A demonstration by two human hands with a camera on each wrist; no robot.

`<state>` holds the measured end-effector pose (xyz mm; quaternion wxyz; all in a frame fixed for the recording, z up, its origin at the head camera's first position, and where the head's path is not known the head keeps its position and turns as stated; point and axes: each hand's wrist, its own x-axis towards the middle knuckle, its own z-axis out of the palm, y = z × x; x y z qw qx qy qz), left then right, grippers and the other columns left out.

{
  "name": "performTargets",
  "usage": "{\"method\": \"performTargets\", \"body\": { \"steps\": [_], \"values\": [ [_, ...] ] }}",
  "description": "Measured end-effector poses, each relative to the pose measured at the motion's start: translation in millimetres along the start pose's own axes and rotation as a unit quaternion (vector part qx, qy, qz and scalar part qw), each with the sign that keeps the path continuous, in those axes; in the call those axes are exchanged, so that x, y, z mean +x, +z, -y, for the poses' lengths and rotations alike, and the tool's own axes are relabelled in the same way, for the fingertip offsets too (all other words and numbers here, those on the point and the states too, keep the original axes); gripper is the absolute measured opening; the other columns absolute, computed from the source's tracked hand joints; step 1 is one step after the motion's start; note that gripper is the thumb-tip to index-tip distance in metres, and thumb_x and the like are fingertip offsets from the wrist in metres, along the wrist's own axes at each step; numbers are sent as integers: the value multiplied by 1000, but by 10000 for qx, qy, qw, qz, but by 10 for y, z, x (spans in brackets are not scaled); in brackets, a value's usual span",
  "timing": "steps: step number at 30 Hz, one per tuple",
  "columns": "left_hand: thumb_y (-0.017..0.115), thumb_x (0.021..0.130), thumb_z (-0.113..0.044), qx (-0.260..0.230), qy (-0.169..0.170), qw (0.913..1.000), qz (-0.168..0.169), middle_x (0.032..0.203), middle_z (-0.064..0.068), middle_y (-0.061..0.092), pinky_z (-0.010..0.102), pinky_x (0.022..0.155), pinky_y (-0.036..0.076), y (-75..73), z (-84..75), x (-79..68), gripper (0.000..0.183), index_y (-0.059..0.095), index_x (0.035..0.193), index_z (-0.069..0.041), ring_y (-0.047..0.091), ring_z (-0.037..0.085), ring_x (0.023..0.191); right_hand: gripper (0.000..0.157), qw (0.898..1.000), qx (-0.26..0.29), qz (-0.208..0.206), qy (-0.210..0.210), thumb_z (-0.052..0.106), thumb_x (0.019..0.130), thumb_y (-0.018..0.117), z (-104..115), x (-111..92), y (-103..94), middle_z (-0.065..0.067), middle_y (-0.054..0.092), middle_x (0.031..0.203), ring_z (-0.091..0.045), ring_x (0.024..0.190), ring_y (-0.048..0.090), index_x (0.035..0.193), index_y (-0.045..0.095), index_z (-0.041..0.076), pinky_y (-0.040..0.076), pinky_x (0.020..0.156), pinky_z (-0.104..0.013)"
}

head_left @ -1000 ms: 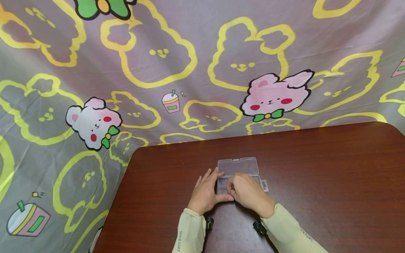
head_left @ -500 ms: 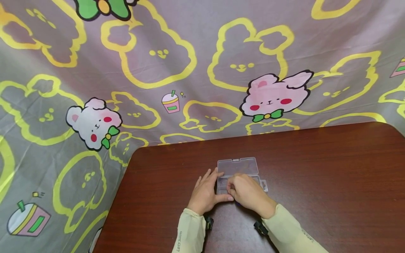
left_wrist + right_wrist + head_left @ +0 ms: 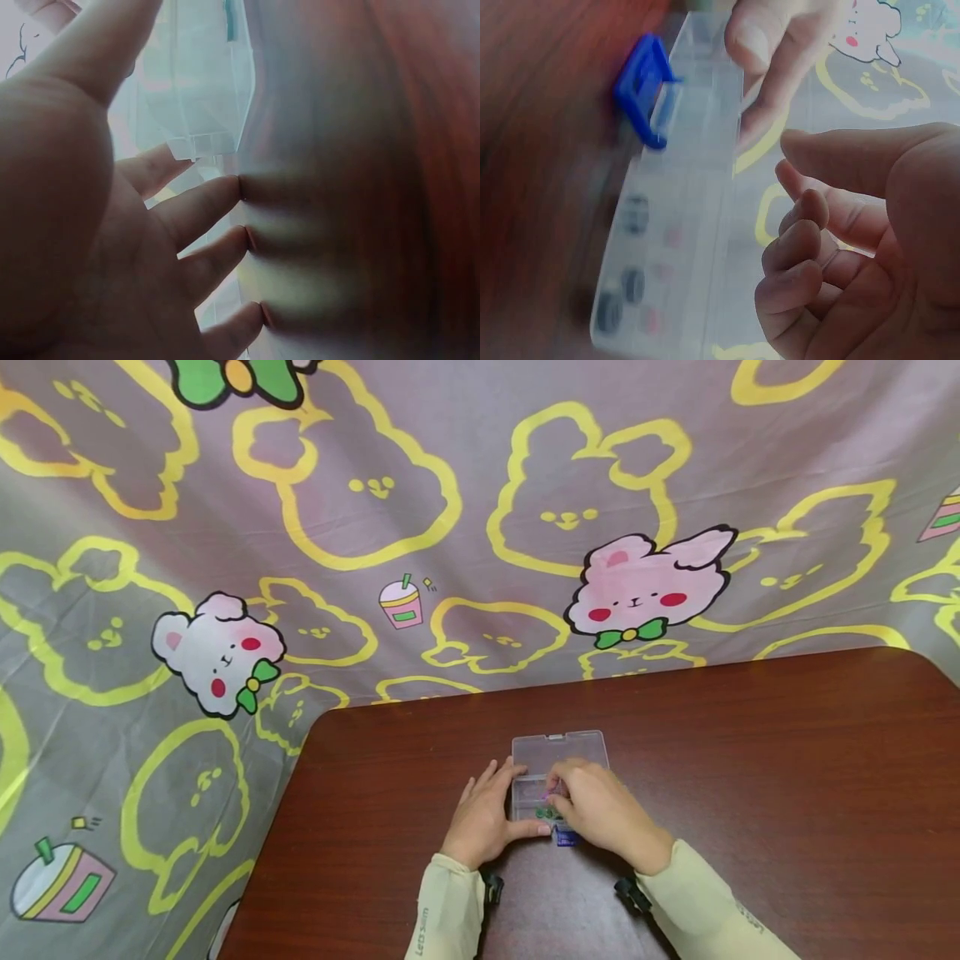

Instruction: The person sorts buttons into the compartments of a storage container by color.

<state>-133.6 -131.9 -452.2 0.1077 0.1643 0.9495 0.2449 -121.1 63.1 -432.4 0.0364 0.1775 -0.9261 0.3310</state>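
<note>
A clear plastic compartment box (image 3: 528, 789) lies on the table with its lid (image 3: 558, 748) raised at the back. My left hand (image 3: 480, 818) rests along the box's left side, fingers spread and thumb at the front edge. Over the box's right part is my right hand (image 3: 603, 810), fingers loosely curled. Its thumb and index tip are slightly apart, with nothing visible between them in the right wrist view. Dark ring-like pieces (image 3: 634, 285) and small pink pieces (image 3: 652, 319) show inside the box. A blue plastic frame (image 3: 641, 90) sits against its front side.
The box stands on a dark reddish-brown wooden table (image 3: 750, 777). Behind and to the left hangs a cloth (image 3: 480, 527) printed with cartoon animals. Both forearms wear pale sleeves (image 3: 450, 902) and black wrist straps.
My right hand has shifted slightly right, its thumb and index finger parting. The green pieces and the blue frame, largely hidden before, now show.
</note>
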Motion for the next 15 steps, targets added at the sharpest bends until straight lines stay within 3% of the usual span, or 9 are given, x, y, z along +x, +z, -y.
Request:
{"method": "performTargets", "body": {
  "steps": [9,15],
  "values": [
    [82,74,-58,-91,41,9999,-45,159,10,39,59,120,19,-12,-4,10,101,38,156,-17,27,31,150,11,9987,-311,-398,-49,9,84,80,-157,-61,-166,3,56,78,-9,67,50,89,70,9,46,60,-29],
    [77,79,-61,-164,6,9999,0,158,6,41,59,121,18,-26,-1,22,101,33,159,-17,27,32,149,16,9963,-519,-675,-82,12,84,81,-272,-132,-297,-1,58,85,-15,76,54,95,70,7,50,64,-34]
  ]
}}
